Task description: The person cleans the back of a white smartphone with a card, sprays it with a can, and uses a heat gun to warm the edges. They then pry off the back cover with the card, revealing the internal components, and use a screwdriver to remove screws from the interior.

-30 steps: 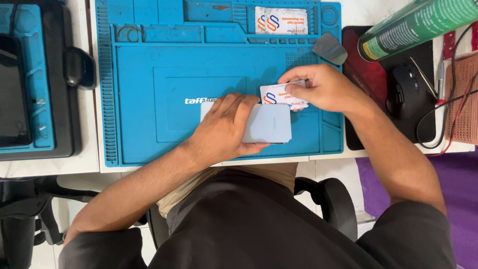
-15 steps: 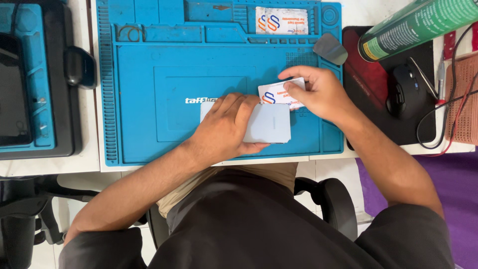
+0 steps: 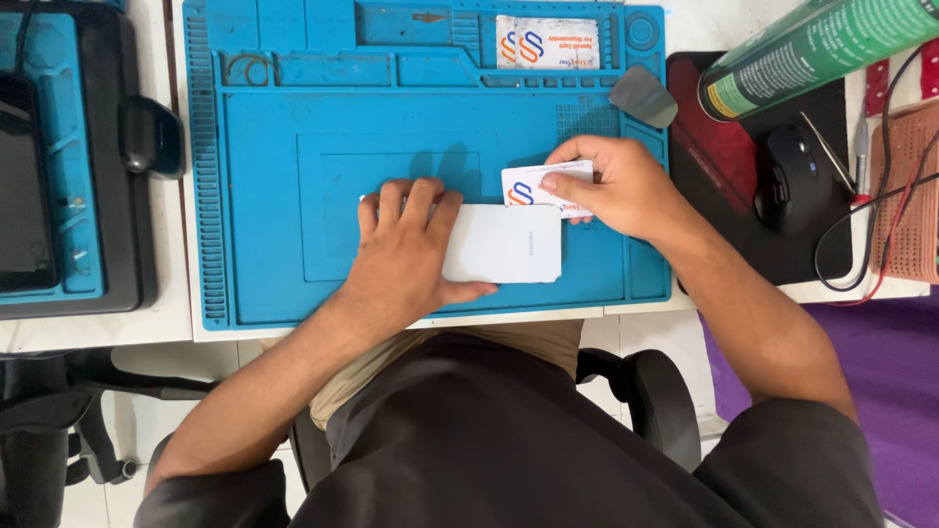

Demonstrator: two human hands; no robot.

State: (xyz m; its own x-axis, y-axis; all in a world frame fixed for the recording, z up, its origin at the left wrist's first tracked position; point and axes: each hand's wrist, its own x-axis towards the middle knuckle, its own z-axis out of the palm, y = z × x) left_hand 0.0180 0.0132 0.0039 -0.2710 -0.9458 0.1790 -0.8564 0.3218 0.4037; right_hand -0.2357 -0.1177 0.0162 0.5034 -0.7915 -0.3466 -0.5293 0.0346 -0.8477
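Hands: my left hand [image 3: 406, 256] lies flat, pinning the white phone [image 3: 504, 244] face-down on the blue mat [image 3: 293, 147]; my right hand [image 3: 616, 186] pinches a small sachet [image 3: 533, 186] at its top edge, likely wipe-opening step; next needs a firm tear.

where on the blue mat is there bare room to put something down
Bare: the mat's left and middle part, between its left rim and the left hand. Crowded: the right side, where the right hand holds a sachet beside the white slab.
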